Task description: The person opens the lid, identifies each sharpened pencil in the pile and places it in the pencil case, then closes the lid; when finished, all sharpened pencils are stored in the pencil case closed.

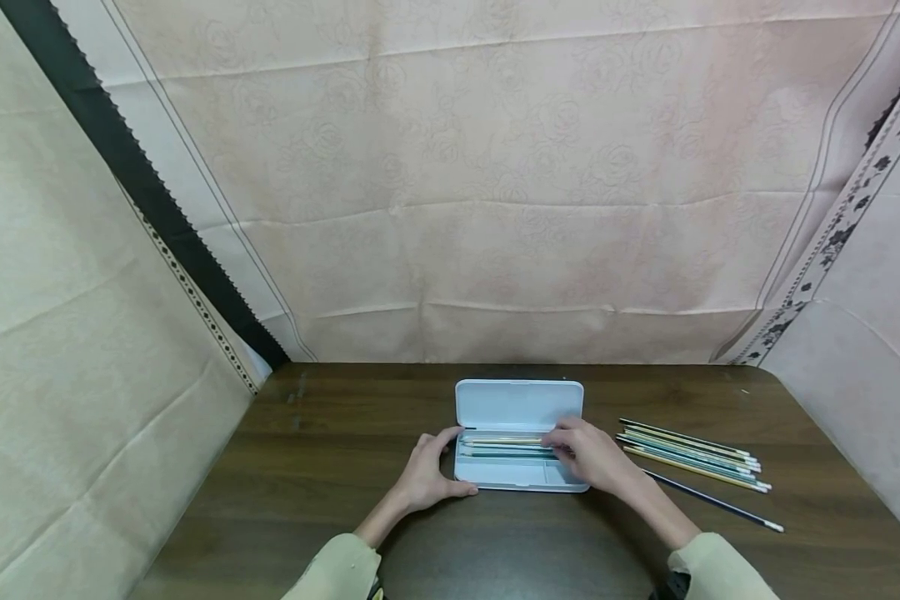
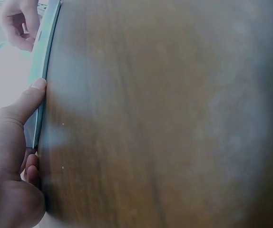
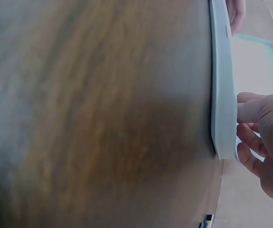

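Note:
A light-blue pencil case (image 1: 517, 475) lies on the table with its lid (image 1: 520, 402) raised at the back. Several pencils (image 1: 502, 446) lie lengthwise inside its rear compartment. The left hand (image 1: 423, 475) holds the case by its left end, thumb against the front edge and index finger at the back corner; in the left wrist view the thumb (image 2: 29, 97) presses that edge. Over the right part of the case, the right hand (image 1: 588, 454) has its fingers curled at the pencils' right ends and pinches a pencil, mostly hidden by the fingers.
Right of the case lies a loose bundle of several pencils (image 1: 693, 454), white ends pointing right. One dark-blue pencil (image 1: 720, 502) lies apart in front of the bundle. The brown wooden table (image 1: 330, 467) is bordered by hanging pale cloth (image 1: 495, 208) behind and at both sides.

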